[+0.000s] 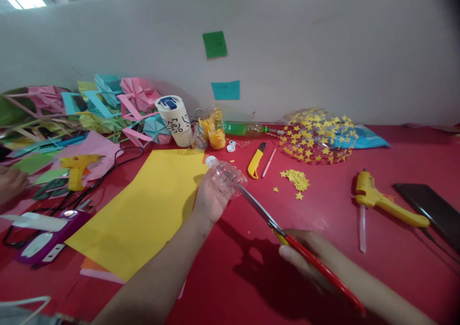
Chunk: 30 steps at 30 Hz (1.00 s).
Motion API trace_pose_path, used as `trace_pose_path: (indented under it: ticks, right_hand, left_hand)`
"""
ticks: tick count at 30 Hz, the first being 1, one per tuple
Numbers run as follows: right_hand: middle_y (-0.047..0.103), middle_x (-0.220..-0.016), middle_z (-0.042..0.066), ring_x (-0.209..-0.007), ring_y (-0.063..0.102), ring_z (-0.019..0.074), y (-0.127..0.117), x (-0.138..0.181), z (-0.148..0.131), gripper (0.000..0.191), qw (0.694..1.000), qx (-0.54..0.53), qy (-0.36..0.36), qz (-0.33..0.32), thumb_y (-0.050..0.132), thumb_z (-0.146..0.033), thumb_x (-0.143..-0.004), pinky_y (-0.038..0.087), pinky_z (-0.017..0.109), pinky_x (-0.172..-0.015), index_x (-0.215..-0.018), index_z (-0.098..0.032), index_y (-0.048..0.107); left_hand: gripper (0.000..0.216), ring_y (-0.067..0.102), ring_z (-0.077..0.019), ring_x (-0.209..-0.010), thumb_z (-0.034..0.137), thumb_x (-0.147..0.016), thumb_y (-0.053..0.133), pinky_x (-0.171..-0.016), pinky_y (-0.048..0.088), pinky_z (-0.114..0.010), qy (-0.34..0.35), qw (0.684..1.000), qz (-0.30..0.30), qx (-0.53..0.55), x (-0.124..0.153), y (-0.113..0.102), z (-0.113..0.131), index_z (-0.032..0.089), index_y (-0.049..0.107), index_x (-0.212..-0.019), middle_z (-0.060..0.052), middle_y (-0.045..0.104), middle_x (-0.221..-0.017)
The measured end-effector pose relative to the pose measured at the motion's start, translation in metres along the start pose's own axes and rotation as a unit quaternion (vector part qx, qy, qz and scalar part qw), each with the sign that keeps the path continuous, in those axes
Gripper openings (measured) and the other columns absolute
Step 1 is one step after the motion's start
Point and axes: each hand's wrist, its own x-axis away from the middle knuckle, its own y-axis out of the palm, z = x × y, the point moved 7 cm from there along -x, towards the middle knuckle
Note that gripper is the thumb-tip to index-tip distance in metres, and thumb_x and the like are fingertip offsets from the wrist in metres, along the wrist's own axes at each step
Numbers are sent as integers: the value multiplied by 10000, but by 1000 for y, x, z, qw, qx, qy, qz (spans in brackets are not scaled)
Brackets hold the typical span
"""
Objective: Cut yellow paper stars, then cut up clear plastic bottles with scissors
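Red-handled scissors (312,259) slant in from the near side, held in the curled fingers of the right hand (318,242), their blades pointing toward the left fingertips. Those left-hand fingers grip a clear bottle top (227,174); the left hand (211,201) cradles it from below, its white cap (211,161) tilted away. Blade tips reach its lower edge; whether they are cutting, I cannot tell.

Just past the left fingers, to their right, lie a yellow cutter (255,164) and a striped stick (269,163). Yellow paper (143,205) spreads left of them. Beyond the right fingers sit a small heap of yellow stars (298,180) and a star-covered clear dome (316,135); well to their right, a yellow glue gun (383,199) beside a dark phone (427,210). Farther beyond the left fingers stands a white tumbler (178,129). Far left, another person's hand (10,186) shows.
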Motion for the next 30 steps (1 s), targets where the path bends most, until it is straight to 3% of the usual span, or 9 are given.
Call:
trace_pose_path:
  ticks: [10,18,26,30]
  right_hand:
    - [362,-645,-47,-571,302,90,3,-2,6,519,1000,-8,-24,13,441,-665,-929,247,209,-482,-706,-199,389]
    - [388,-617,-46,-542,352,86,1,0,-4,559,1000,-28,1,-3,468,-729,-878,270,191,-458,-702,-207,374]
    - [356,-598,-54,-518,327,85,5,0,-3,585,999,-41,15,-9,383,-775,-878,260,199,-447,-702,-218,352]
    - [316,-603,-65,-527,282,78,5,-2,1,560,998,-38,46,8,446,-730,-887,236,209,-469,-692,-216,337]
  left_hand:
    - [189,688,-207,-902,332,-887,559,-861,545,-384,-3,1000,5,-6,7,8,-8,178,612,-982,-75,699,-962]
    - [198,685,-194,-865,335,-856,609,-860,531,-380,3,1000,5,-23,8,9,-10,196,613,-997,-57,699,-938]
    - [253,691,-193,-848,369,-832,640,-769,534,-333,21,999,8,-47,8,8,-8,206,605,-1023,-53,704,-958]
    - [292,694,-193,-834,396,-813,656,-683,527,-292,17,998,11,-57,8,7,-8,205,600,-1026,-58,708,-967]
